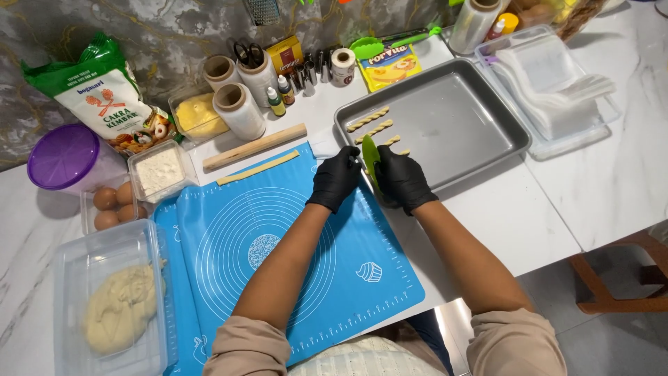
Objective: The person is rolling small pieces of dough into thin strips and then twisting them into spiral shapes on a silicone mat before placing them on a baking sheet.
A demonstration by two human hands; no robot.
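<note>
Holding a green scraper (370,161), the right hand (403,179) reaches the baking tray (480,139) — left hand (336,177) loosely curled, holding nothing. Three twisted dough sticks (369,119) lie placed; a dough strip (257,168) and the dough lump (120,306) await.

Bright even overhead light, soft short shadows, mild glare on metal tray (480,118), sharp focus, slight edge distortion

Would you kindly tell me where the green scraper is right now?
In the head view, the green scraper stands upright between the gloved left hand and right hand, at the baking tray's near-left edge.
</note>
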